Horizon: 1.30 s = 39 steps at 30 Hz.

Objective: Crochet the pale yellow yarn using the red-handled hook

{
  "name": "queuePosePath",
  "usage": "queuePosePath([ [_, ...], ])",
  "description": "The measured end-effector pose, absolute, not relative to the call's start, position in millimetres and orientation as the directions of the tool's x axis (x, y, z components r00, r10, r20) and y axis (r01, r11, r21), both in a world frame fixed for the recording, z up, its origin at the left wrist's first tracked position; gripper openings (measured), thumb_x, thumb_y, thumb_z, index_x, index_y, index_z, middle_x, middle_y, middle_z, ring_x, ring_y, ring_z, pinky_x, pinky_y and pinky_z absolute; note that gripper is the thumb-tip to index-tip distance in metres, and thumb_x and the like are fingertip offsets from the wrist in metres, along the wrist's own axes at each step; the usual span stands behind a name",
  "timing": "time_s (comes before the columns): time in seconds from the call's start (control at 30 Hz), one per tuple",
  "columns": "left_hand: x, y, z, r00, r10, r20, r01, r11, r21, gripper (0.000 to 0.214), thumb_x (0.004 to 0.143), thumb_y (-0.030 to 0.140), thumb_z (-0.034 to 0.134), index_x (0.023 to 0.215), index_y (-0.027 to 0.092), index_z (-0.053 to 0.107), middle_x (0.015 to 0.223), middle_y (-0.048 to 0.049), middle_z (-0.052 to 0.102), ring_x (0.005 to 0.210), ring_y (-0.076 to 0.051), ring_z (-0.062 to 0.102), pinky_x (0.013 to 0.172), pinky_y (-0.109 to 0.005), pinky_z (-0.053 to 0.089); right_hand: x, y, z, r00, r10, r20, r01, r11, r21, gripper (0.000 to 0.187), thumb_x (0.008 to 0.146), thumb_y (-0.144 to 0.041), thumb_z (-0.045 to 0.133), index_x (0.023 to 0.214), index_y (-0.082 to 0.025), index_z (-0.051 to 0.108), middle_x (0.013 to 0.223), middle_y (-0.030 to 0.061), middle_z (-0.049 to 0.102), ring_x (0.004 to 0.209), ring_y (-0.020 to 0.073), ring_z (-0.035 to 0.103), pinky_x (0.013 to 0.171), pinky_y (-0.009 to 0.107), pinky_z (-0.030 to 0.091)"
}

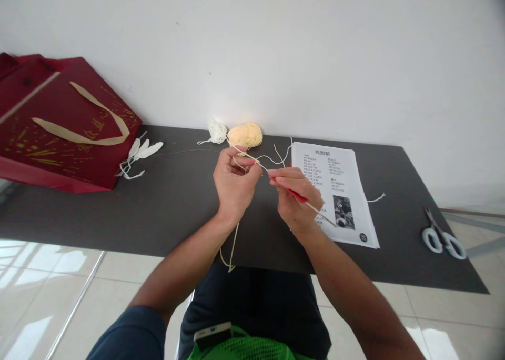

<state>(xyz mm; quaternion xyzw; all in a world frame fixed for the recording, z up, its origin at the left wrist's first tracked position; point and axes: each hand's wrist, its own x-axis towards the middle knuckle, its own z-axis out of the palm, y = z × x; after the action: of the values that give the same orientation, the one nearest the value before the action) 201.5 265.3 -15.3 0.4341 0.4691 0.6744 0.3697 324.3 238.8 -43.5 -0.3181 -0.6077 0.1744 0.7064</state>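
Note:
My left hand (236,183) is closed on a strand of cream yarn (234,239), whose loose length hangs down past the table's front edge. Wrapped round a crochet hook (296,196) with a red grip, my right hand (296,199) points the hook's tip at the yarn between the fingers of the left. The small bit of work at my left fingertips is too fine to make out. Behind the hands lies a yellow ball of yarn (245,135), and a smaller white ball of yarn (216,131) sits beside it.
Printed pattern sheets (355,181) lie to the right, partly behind my right hand. Scissors (440,233) rest near the table's (177,202) right end. A red paper bag (67,133) stands at the left, with white feather-like pieces (142,150) beside it. A wall runs behind.

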Motion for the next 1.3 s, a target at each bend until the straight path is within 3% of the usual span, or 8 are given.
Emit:
queuePosePath([
  [0.2,201.6,267.4,-17.9,-0.343,0.919,0.195,-0.143,-0.256,0.956,0.034,0.071,0.011,0.078,0.101,0.020,0.065,0.072,0.0053,0.069,0.062,-0.009,0.061,0.066,-0.024,0.049,329.3,239.5,-43.9,0.084,0.569,0.818,0.201,0.795,-0.573,0.045,0.090,-0.009,0.073,0.120,-0.042,0.075,0.115,0.0004,0.083,0.099,0.0236,0.080,0.077,0.047,0.069],
  [0.4,202.7,270.2,-18.4,-0.333,0.931,0.152,-0.232,-0.237,0.943,0.034,0.071,0.012,0.079,0.100,0.021,0.064,0.073,0.0051,0.072,0.061,-0.009,0.063,0.068,-0.024,0.051,328.0,240.2,-43.2,0.141,0.617,0.775,0.184,0.752,-0.632,0.041,0.090,-0.010,0.074,0.117,-0.041,0.076,0.112,0.0003,0.084,0.102,0.0236,0.080,0.083,0.048,0.069],
  [0.53,203.0,274.2,-18.5,-0.293,0.954,0.069,-0.371,-0.180,0.911,0.037,0.066,0.008,0.079,0.097,0.019,0.063,0.071,0.0057,0.072,0.058,-0.007,0.061,0.067,-0.024,0.051,325.6,240.4,-45.2,0.103,0.607,0.788,0.226,0.757,-0.613,0.048,0.087,-0.007,0.075,0.121,-0.041,0.075,0.117,0.0010,0.083,0.105,0.0241,0.080,0.087,0.049,0.070],
  [0.8,200.4,274.2,-11.4,-0.157,0.982,-0.105,-0.526,0.007,0.851,0.043,0.060,0.007,0.081,0.099,0.015,0.065,0.065,0.0071,0.067,0.052,-0.005,0.054,0.059,-0.021,0.042,324.0,245.0,-53.1,0.138,0.618,0.774,0.249,0.735,-0.631,0.032,0.089,-0.017,0.077,0.110,-0.040,0.079,0.112,0.0010,0.085,0.101,0.0248,0.081,0.085,0.050,0.071],
  [1.03,197.6,276.9,-13.2,-0.057,0.984,-0.168,-0.615,0.098,0.782,0.045,0.058,0.009,0.084,0.099,0.015,0.068,0.070,0.0035,0.069,0.058,-0.006,0.057,0.061,-0.021,0.043,325.4,245.8,-55.7,0.077,0.566,0.821,0.294,0.774,-0.561,0.051,0.088,-0.006,0.073,0.124,-0.043,0.074,0.121,0.0000,0.082,0.106,0.0235,0.080,0.086,0.049,0.070],
  [1.17,196.1,278.1,-13.0,0.000,0.984,-0.176,-0.637,0.136,0.759,0.043,0.061,0.010,0.084,0.101,0.014,0.068,0.071,0.0029,0.068,0.063,-0.007,0.060,0.065,-0.022,0.047,325.5,245.2,-53.8,0.106,0.625,0.774,0.238,0.739,-0.630,0.044,0.088,-0.010,0.075,0.117,-0.043,0.077,0.119,-0.0020,0.083,0.106,0.0222,0.080,0.088,0.048,0.070],
  [1.3,194.5,279.5,-11.1,0.029,0.985,-0.172,-0.645,0.150,0.749,0.041,0.063,0.012,0.084,0.102,0.014,0.070,0.072,0.0029,0.067,0.063,-0.007,0.059,0.066,-0.024,0.048,322.5,242.4,-46.7,0.191,0.737,0.648,0.074,0.648,-0.758,0.027,0.086,-0.015,0.081,0.101,-0.037,0.080,0.112,-0.0022,0.084,0.102,0.0201,0.081,0.091,0.044,0.070],
])
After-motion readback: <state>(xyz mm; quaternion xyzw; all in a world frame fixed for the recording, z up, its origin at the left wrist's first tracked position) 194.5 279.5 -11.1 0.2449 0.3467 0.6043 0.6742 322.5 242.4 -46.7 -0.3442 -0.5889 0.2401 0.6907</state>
